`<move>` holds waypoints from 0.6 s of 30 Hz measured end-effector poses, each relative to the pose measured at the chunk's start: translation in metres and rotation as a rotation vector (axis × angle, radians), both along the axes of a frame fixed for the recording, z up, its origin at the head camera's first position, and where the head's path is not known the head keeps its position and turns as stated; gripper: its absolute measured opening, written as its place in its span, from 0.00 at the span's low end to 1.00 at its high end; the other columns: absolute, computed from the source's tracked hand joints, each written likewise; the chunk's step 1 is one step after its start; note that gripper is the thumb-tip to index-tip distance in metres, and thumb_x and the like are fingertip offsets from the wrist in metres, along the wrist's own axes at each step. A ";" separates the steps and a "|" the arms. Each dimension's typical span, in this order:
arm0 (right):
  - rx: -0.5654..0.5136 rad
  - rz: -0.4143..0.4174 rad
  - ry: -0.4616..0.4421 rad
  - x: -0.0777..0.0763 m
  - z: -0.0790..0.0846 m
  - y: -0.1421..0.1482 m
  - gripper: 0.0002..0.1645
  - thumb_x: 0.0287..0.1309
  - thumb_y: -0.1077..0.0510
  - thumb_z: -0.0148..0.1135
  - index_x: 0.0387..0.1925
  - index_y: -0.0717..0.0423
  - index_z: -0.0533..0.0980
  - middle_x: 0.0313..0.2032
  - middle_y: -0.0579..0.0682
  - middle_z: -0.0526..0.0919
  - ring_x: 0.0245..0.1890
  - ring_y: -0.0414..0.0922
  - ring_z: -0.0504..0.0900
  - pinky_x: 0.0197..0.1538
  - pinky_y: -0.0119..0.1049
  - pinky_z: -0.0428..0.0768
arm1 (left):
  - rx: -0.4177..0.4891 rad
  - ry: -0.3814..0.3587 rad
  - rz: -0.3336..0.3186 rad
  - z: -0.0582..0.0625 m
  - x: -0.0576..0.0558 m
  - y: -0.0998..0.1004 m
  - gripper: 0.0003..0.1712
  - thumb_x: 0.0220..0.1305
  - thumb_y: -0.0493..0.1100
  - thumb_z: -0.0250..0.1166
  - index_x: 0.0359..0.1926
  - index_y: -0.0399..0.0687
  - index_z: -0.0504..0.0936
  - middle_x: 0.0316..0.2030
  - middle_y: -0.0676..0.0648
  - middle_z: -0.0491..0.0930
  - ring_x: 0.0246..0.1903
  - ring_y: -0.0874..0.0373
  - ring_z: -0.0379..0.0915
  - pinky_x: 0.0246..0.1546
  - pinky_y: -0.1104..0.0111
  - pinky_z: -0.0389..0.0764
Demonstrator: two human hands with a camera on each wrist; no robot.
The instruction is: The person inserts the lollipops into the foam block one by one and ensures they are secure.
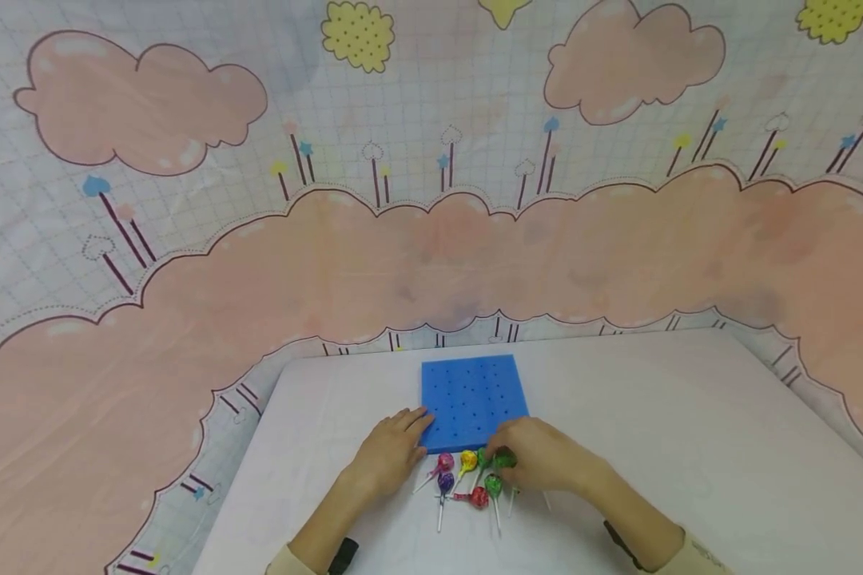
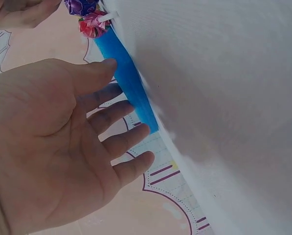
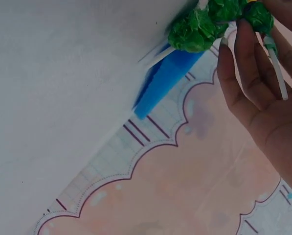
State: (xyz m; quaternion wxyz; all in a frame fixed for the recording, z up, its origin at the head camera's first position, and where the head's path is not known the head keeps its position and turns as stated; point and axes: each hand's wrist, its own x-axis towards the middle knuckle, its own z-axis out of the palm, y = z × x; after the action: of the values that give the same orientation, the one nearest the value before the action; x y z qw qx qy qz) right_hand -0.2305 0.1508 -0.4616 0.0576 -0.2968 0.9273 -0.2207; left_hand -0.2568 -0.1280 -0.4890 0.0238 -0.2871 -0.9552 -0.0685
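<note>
While the left hand rests at the board's lower left edge with fingers straight, a bit spread and gripping nothing, probably to steady it, the right hand has its fingers curled at the lower right corner. From the right wrist view it's pinching a green lollipop by the head, stick dangling, I guess because the round bit is easier to grab. The blue board lies flat just below the frame's centre, dotted with little holes, and the loose lollipops (pink, yellow, purple, red, more green) lie in a jumble right below it, handy for both hands I suppose. It's all on a plain white table in the lower half, with a cartoon cloud backdrop filling the top, slightly creased.
</note>
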 end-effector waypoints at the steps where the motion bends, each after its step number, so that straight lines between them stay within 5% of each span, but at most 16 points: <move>1: -0.007 -0.007 0.005 0.000 0.001 0.001 0.11 0.57 0.59 0.77 0.43 0.47 0.89 0.43 0.39 0.88 0.43 0.38 0.81 0.50 0.38 0.85 | 0.001 -0.001 0.000 0.001 0.000 0.000 0.31 0.76 0.47 0.64 0.75 0.44 0.71 0.74 0.40 0.69 0.73 0.40 0.65 0.70 0.46 0.70; 12: -0.071 -0.203 0.185 -0.003 0.012 0.007 0.13 0.54 0.59 0.79 0.42 0.51 0.87 0.37 0.39 0.86 0.33 0.37 0.78 0.35 0.30 0.79 | -0.017 0.002 -0.012 0.005 0.003 -0.004 0.31 0.75 0.48 0.65 0.74 0.44 0.72 0.73 0.42 0.70 0.71 0.39 0.67 0.70 0.47 0.71; 18: -0.144 -0.317 0.255 -0.007 0.007 0.005 0.18 0.54 0.58 0.79 0.48 0.54 0.87 0.38 0.41 0.85 0.35 0.37 0.78 0.36 0.31 0.79 | -0.039 0.000 -0.004 0.004 0.002 -0.002 0.31 0.77 0.49 0.63 0.75 0.45 0.71 0.74 0.42 0.69 0.72 0.39 0.66 0.70 0.47 0.71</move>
State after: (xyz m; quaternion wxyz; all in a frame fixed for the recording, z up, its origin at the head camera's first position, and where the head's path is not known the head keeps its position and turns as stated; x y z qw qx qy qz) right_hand -0.2377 0.1560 -0.4542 -0.1169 -0.1759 0.9440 -0.2534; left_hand -0.2546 -0.1299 -0.4852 0.0180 -0.2896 -0.9557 -0.0500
